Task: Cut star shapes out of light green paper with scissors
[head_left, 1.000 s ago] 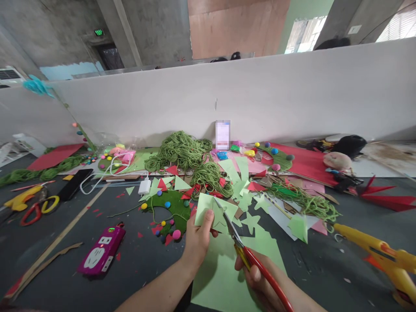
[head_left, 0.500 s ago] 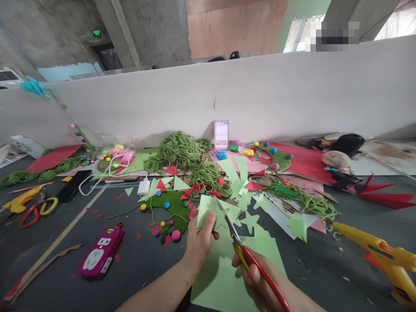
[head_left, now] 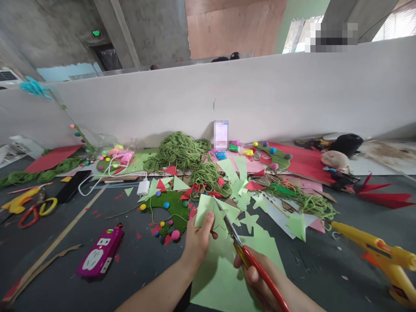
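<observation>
My left hand pinches a piece of light green paper between thumb and fingers. A star outline is drawn on that paper. My right hand is closed round the red and yellow handles of a pair of scissors. Their blades lie against the paper's right side, along the star outline. Below both hands lies a larger light green sheet. Cut paper stars rest just beyond the scissors. Left of my left hand is a dark green felt crescent with coloured pompoms.
Green yarn is heaped before the white partition, near a propped phone. A yellow glue gun lies right. A purple device, more scissors and another yellow glue gun lie left. Red and green scraps are scattered between.
The scissor blades have come closer together on the paper, and the handles have drawn in. My left hand keeps its hold with little movement.
</observation>
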The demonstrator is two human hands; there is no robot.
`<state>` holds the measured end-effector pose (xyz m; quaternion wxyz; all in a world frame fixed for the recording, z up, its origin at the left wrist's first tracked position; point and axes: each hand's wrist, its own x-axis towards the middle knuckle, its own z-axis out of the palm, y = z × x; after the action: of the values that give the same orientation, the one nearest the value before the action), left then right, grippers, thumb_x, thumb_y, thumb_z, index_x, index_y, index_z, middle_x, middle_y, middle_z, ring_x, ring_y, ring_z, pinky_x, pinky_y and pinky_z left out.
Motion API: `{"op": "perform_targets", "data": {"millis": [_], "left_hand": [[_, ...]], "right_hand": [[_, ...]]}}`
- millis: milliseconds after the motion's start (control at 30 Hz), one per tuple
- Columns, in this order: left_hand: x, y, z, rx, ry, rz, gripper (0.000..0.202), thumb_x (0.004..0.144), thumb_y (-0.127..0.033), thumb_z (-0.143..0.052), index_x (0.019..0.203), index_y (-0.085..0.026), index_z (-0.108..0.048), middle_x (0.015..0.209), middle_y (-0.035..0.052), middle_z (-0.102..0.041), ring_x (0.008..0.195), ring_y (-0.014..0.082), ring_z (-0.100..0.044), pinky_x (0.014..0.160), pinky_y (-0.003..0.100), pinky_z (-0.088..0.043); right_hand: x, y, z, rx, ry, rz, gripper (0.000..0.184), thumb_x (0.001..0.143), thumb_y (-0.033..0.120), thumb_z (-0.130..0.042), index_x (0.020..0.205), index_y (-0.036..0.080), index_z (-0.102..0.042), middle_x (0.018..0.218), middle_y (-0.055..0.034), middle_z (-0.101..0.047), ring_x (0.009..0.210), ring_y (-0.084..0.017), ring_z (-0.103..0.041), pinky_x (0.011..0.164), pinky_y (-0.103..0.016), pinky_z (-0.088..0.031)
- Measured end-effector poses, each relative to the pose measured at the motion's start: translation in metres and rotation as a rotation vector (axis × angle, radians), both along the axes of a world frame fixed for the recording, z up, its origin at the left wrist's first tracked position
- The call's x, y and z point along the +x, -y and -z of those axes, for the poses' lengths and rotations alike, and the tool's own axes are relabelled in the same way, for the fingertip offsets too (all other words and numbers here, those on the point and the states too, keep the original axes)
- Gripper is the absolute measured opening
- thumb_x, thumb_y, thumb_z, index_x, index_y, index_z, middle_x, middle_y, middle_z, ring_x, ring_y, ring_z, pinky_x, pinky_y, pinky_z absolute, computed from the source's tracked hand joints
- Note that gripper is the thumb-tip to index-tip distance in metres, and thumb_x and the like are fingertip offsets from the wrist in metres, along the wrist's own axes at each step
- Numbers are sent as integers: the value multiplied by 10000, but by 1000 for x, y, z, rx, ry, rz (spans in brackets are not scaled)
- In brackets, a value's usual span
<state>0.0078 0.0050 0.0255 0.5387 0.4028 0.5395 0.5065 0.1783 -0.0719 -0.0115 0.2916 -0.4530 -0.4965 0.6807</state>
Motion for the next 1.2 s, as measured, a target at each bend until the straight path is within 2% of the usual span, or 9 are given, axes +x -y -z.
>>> {"op": "perform_targets", "data": {"millis": [133, 267, 333, 433, 533, 633, 767, 1000, 1200], "left_hand": [[0, -1, -1, -3, -2, -3, 490, 719, -656, -774, 709, -174, -679, 461, -22, -540, 413, 125, -483, 436, 246, -423], [-3, -6, 5, 19, 34, 60, 546, 684, -699, -779, 670, -167, -658, 461, -19, -525, 416, 125, -487, 430, 247, -429], [-3, -7, 7, 14, 75, 80, 548, 668, -689, -799, 680, -158, -664, 511, -8, -562, 441, 124, -514, 441, 242, -444], [-3, -8, 8, -16, 159, 170, 533, 655, -648, -836, 743, -143, -691, 599, 2, -605, 484, 123, -560, 465, 236, -467], [-3, -8, 10, -28, 206, 277, 496, 688, -610, -836, 757, -141, -690, 605, 5, -610, 498, 124, -576, 465, 225, -453], [-4, -10, 13, -13, 169, 260, 466, 758, -591, -794, 732, -138, -687, 613, 20, -645, 479, 102, -558, 490, 219, -446], [-6, -13, 17, -28, 81, 225, 521, 800, -639, -726, 652, -144, -660, 494, 20, -601, 445, 109, -545, 506, 227, -433], [-5, -11, 15, -31, -46, 276, 603, 761, -714, -704, 590, -139, -637, 476, 37, -596, 431, 111, -532, 486, 232, -371], [-5, -10, 10, -14, -61, 276, 611, 733, -732, -707, 616, -139, -622, 511, 11, -551, 432, 113, -532, 476, 237, -384]], "right_hand": [[0, 0, -3, -29, 3, 1, 926, 658, 1042, -399, 1042, 205, -497, 514, 137, -285, 355, -35, -243, 333, -156, -258], [0, 1, -3, -25, -10, -12, 897, 699, 1022, -398, 1056, 203, -481, 508, 137, -290, 364, -41, -255, 343, -158, -276], [0, 0, -3, -28, -16, -22, 897, 703, 1020, -394, 1066, 203, -469, 482, 145, -269, 359, -46, -244, 341, -160, -277], [0, -2, -4, -13, 4, -18, 907, 699, 1028, -371, 1073, 206, -455, 512, 142, -276, 369, -42, -258, 347, -155, -283], [2, -3, -4, 3, 31, -13, 906, 707, 1025, -361, 1081, 205, -455, 572, 128, -302, 386, -38, -300, 364, -157, -320], [3, -4, 1, 36, 7, -7, 878, 760, 993, -357, 1105, 194, -471, 584, 120, -316, 407, -42, -304, 380, -165, -355], [3, -3, 9, 57, -53, 11, 828, 823, 945, -351, 1128, 187, -486, 641, 103, -334, 431, -35, -303, 399, -166, -377], [4, -3, 13, 93, -121, 12, 797, 836, 930, -365, 1132, 198, -469, 692, 89, -356, 452, -35, -321, 438, -183, -415], [5, 0, 12, 86, -69, 16, 816, 822, 945, -351, 1132, 203, -487, 697, 85, -353, 447, -41, -327, 424, -187, -379]]}}
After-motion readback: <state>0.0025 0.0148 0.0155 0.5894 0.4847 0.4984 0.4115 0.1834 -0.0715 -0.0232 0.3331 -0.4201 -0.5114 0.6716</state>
